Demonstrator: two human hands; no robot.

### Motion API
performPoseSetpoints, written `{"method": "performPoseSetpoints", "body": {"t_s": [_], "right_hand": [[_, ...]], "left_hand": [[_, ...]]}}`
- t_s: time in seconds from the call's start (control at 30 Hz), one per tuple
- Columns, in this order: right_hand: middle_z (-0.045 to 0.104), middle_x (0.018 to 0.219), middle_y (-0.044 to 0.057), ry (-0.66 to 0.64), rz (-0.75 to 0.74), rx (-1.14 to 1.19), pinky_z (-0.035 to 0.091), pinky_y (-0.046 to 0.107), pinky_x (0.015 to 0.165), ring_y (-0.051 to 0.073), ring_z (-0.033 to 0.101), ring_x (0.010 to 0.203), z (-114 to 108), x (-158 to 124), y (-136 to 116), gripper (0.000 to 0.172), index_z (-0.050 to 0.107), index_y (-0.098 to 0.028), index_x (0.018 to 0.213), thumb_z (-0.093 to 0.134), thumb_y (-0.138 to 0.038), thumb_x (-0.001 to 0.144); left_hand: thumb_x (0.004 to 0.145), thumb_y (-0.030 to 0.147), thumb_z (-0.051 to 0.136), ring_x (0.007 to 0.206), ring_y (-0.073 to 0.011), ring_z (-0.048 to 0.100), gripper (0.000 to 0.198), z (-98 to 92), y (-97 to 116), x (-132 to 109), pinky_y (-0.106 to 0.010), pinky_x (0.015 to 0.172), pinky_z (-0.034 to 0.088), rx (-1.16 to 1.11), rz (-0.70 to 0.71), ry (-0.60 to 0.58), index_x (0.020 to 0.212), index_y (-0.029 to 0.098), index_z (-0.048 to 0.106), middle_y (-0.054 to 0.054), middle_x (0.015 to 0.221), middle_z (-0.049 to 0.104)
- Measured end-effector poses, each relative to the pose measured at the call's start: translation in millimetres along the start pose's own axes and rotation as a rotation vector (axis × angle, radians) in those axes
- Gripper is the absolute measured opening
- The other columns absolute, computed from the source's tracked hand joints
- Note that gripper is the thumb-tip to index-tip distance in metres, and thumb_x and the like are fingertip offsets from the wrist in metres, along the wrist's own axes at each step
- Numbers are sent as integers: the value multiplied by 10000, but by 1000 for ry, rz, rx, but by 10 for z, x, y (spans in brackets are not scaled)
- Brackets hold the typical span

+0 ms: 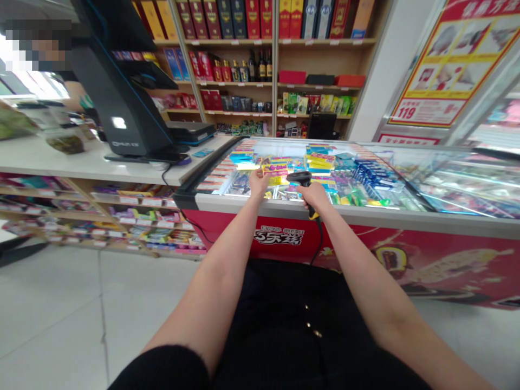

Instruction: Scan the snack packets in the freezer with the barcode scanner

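My left hand (259, 183) is closed on the left edge of a yellow and pink package (275, 172), held up above the glass-topped freezer (227, 201). In my right hand (313, 196) is a black barcode scanner (299, 177), its head turned left towards the package. My fingers wrap round its handle, which has a yellow part low down. From the handle a dark cord (320, 238) hangs in front of the freezer's red side. More yellow packages (320, 161) lie on the glass beyond the scanner. The print on the held package is too small to read.
To the left a black checkout terminal (122, 108) stands on a white counter (93, 168), with snack shelves (162, 227) below. Behind the freezer are wooden shelves (231, 41) of boxes and bottles. A blue pile of packages (376, 174) sits at the freezer's right. A person (75, 95) is partly visible far left.
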State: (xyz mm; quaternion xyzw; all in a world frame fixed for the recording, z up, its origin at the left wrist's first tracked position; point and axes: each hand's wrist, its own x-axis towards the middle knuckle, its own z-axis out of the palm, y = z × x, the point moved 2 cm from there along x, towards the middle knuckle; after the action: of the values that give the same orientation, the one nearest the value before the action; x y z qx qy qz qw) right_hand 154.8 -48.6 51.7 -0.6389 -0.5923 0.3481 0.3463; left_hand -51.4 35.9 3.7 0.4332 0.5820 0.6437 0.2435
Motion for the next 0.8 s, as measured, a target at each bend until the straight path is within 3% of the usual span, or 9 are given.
{"method": "performPoseSetpoints", "body": {"t_s": [0.53, 0.8], "right_hand": [[536, 443, 39, -12, -6, 7, 446, 254, 400, 156, 522, 365, -91, -76, -53, 230, 584, -162, 635, 628, -267, 835], [563, 476, 54, -12, -22, 12, 456, 259, 404, 152, 528, 375, -114, -37, -6, 289, 564, -161, 600, 621, -287, 854]], "left_hand": [[751, 248, 661, 793, -163, 681, 342, 3, 16, -25, -248, 716, 511, -38, 26, 5, 1078, 162, 611, -28, 824, 701], [751, 241, 660, 814, -170, 689, 363, 8, -12, -7, -266, 744, 525, -48, 27, -6, 1101, 160, 608, -33, 844, 707]]}}
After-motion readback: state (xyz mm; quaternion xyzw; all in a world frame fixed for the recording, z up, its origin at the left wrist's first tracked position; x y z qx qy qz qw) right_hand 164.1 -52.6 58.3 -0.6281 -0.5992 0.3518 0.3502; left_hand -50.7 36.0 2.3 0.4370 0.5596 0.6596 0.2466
